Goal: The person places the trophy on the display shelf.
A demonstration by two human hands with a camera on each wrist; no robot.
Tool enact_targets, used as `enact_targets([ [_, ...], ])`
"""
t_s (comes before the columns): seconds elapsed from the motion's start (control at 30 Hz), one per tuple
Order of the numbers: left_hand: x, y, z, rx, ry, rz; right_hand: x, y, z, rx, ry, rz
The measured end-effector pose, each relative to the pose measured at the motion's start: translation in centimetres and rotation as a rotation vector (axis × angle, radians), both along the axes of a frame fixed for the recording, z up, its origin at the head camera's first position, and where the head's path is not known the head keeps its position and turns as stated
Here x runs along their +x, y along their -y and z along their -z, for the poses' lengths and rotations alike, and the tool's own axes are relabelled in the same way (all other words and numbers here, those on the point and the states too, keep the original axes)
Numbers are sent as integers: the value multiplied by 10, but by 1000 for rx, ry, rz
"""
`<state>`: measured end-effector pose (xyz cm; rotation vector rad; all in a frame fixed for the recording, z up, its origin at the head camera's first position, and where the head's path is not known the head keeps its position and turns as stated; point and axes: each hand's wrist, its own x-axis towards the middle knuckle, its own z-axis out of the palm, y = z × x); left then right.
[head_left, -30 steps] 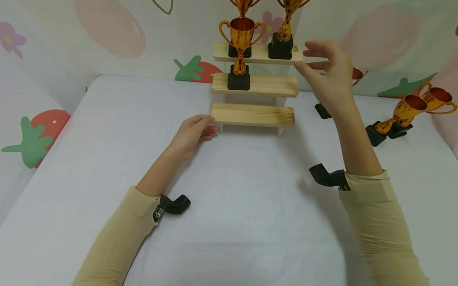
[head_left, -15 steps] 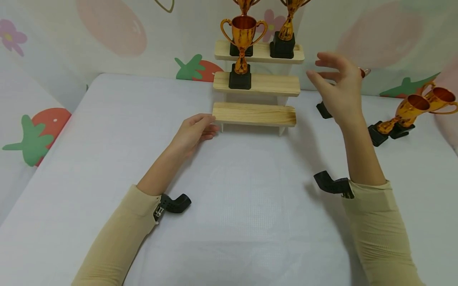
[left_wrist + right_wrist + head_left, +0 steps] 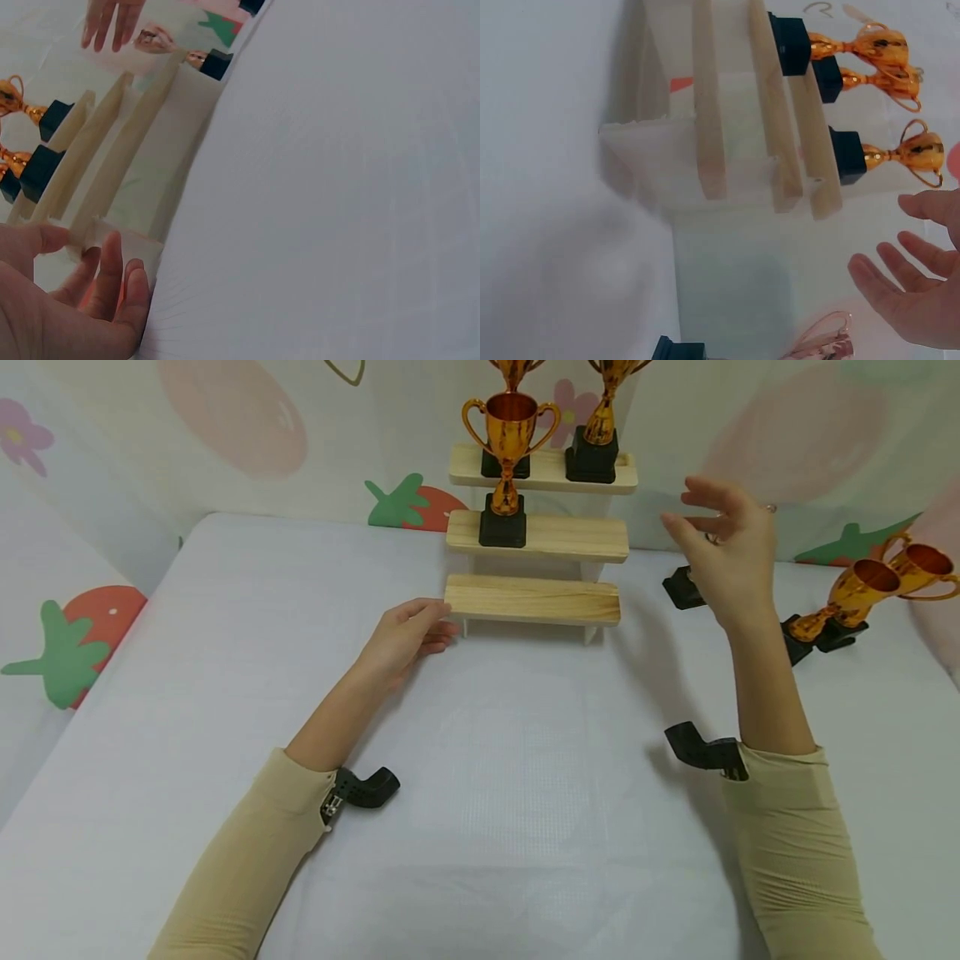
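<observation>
A three-step wooden display stand (image 3: 540, 600) stands on the white table. At its left end, my left hand (image 3: 405, 642) pinches the bottom board between thumb and fingers, as the left wrist view shows. One gold trophy (image 3: 512, 431) with a black base is upright on the middle step. Two more, a left trophy (image 3: 515, 372) and a right trophy (image 3: 600, 425), stand on the top step. Right of the stand, my right hand (image 3: 731, 556) hovers with spread, bent fingers, holding nothing. A coppery trophy (image 3: 826, 345) is largely hidden behind it in the head view.
Farther right, two gold trophies, a front one (image 3: 862, 589) and a rear one (image 3: 924, 568), lean close together on the white tabletop (image 3: 510, 760). Behind the table hangs a pale curtain (image 3: 300, 443) printed with strawberries and flowers.
My right hand has drawn away from the top step's right end, moving right and slightly down, in front of the coppery trophy. My left hand has stayed at the bottom board.
</observation>
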<state>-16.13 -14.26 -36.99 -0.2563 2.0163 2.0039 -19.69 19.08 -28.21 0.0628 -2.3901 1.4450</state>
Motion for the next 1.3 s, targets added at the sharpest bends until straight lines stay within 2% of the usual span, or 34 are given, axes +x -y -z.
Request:
enact_targets([
  [0.43, 0, 1, 2, -2, -9, -3, -2, -15, -5, -61, -2, 48],
  [0.87, 0, 0, 1, -13, -8, 8, -2, -31, -11, -124, 58, 82],
  [1.3, 0, 0, 1, -10, -13, 11, -5, -44, -11, -70, 128, 169],
])
